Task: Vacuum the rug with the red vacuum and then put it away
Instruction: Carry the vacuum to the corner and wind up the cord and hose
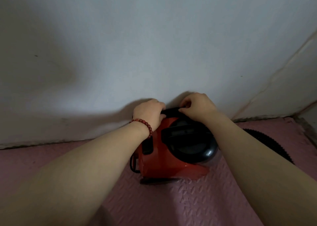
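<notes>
The red vacuum point(159, 158) with its black round top sits on the pink mat point(171, 205), close against the white wall. My left hand point(149, 113), with a red bead bracelet at the wrist, curls over the black part at the vacuum's far edge. My right hand point(197, 108) pinches the same black part from the right side. What the fingertips hold is hidden behind the hands. A black ribbed hose point(267, 143) lies on the mat to the right, partly behind my right forearm.
The white wall point(154, 45) fills the upper view and meets the floor just behind the vacuum. A second wall or door panel point(283, 91) forms a corner at the right. A black cord loop point(133, 164) hangs at the vacuum's left side.
</notes>
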Demonstrator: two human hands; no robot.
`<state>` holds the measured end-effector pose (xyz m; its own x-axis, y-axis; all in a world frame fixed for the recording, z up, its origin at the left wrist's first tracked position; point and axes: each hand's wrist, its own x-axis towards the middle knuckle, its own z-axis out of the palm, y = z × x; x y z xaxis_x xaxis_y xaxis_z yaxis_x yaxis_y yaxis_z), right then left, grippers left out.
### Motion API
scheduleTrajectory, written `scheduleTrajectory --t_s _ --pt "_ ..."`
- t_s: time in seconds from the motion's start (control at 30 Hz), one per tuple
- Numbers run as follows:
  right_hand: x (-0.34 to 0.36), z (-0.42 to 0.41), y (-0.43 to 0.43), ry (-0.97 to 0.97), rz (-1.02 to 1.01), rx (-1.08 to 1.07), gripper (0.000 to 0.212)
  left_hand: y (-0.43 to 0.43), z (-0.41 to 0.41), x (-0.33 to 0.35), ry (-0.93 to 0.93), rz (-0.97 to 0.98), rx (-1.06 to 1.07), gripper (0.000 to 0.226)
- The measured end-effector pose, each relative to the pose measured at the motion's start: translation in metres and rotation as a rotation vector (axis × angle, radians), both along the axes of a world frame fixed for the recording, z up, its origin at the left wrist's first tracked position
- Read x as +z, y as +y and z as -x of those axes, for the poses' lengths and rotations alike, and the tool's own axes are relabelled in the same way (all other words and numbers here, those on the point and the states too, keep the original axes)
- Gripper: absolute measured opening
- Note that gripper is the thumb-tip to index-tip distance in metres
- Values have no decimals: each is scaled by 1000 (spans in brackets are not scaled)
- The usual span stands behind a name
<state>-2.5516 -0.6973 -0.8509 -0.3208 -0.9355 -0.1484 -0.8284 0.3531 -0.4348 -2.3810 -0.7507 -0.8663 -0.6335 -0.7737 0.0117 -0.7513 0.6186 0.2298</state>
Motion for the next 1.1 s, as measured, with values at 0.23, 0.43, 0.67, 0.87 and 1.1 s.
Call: scheduleTrajectory --t_s 0.23,0.43,0.67,0.87,1.1 --pt "4 -6 6 -40 29 15 15 8 6 13 225 -159 94 29" --pt "14 -8 18 -77 64 29 14 14 8 22 305 -285 157 33" --pt "39 -20 44 -141 126 -31 15 41 7 45 357 -405 113 28" --pt "95 -18 78 -275 101 -106 14 78 4 87 458 -467 35 25" --pt "152 0 111 -531 51 -277 11 96 21 131 626 -617 52 18"
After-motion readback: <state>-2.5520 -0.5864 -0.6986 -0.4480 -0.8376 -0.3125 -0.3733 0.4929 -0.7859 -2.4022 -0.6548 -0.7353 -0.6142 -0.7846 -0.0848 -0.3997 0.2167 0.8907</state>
